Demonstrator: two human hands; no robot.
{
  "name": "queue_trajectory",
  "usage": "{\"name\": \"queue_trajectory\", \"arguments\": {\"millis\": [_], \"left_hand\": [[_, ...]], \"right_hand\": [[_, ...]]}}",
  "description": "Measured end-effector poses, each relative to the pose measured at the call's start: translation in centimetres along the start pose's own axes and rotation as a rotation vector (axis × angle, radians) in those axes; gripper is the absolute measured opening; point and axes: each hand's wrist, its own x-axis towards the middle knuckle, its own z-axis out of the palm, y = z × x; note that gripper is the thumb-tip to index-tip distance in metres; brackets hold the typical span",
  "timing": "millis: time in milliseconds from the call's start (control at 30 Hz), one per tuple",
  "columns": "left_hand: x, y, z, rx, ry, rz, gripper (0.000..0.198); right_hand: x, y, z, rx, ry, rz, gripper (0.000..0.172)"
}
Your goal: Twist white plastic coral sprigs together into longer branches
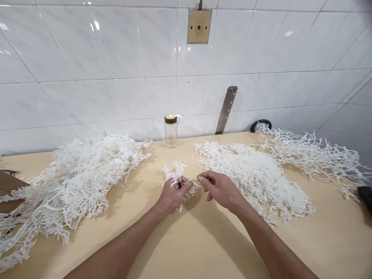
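Observation:
My left hand (176, 193) is closed around a small bunch of white branching plastic sprigs (178, 172), whose tips stick out above and below the fingers. Just to its right, my right hand (217, 188) has thumb and forefinger pinched together, close to the bunch but apart from it. Whatever lies between those fingertips, if anything, is too small to make out. A broad pile of white sprigs (252, 174) lies beside my right hand, and a taller heap of white sprigs (87, 178) spreads over the table's left side.
A clear bottle (171, 133) with a dark and yellow lid stands near the wall. A metal strip (226, 110) leans on the tiles. Longer white branches (314, 155) lie at the right, near a black curved object (261, 124). Brown cardboard (11, 190) sits at the left edge.

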Motion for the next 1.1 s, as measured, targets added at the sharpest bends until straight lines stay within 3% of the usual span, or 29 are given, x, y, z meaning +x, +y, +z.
{"name": "queue_trajectory", "arguments": {"millis": [133,333,600,1100], "left_hand": [[0.0,0.1,0.0,0.069,-0.007,0.032,0.025],[-0.1,0.4,0.1,0.078,0.013,0.03,0.025],[-0.3,0.3,0.2,0.094,0.006,0.028,0.025],[-0.3,0.2,0.5,0.05,0.028,0.038,0.022]], "right_hand": [[-0.2,-0.2,1.3,0.049,-0.09,0.024,0.026],[0.0,0.1,1.6,0.077,-0.084,0.034,0.016],[0.1,0.3,2.0,0.009,0.004,-0.087,0.014],[0.0,0.2,1.5,0.197,-0.13,0.105,0.018]]}}
